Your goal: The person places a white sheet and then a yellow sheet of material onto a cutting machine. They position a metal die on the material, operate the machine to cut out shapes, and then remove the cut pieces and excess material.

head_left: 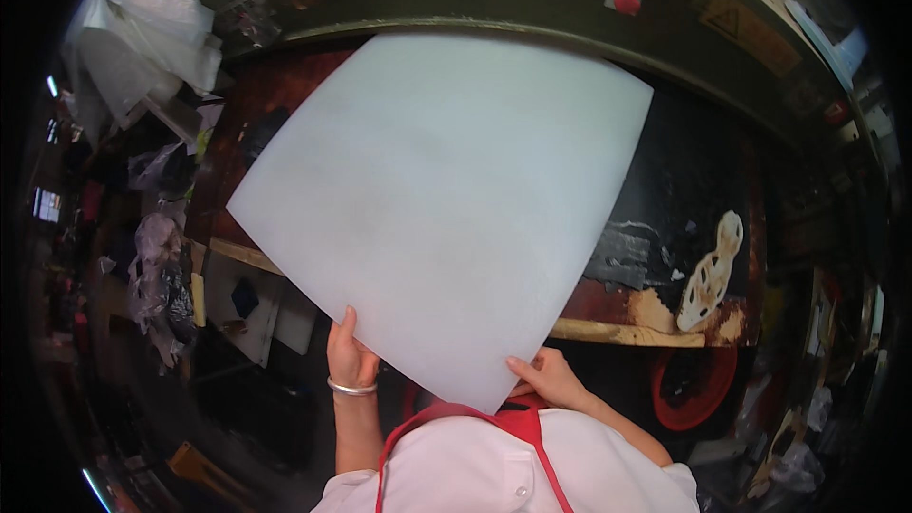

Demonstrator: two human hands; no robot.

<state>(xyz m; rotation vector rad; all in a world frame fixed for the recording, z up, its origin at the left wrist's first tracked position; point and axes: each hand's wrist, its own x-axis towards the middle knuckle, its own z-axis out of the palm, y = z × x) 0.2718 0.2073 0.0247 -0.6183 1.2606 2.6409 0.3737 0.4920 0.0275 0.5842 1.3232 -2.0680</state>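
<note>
A large, pale white sheet (427, 190) spreads across the middle, its far edge reaching under the dark green machine. Its near corner hangs past the bench front, close to my body. My left hand (351, 356), with a bangle at the wrist, grips the near left edge, thumb on top and fingers hidden beneath. On the near right edge, my right hand (546, 377) pinches the sheet by the corner, thumb over it. To the right on the bench lies a cream sole-shaped piece (711, 275) with cut-out holes.
The green machine beam (532, 9) with red buttons (626, 2) spans the back. A wooden strip (617, 333) edges the bench front. Below it at right stands a red basin (696, 418). Clear plastic bags (142, 33) hang at the far left, with more bundled plastic (161, 285) lower down.
</note>
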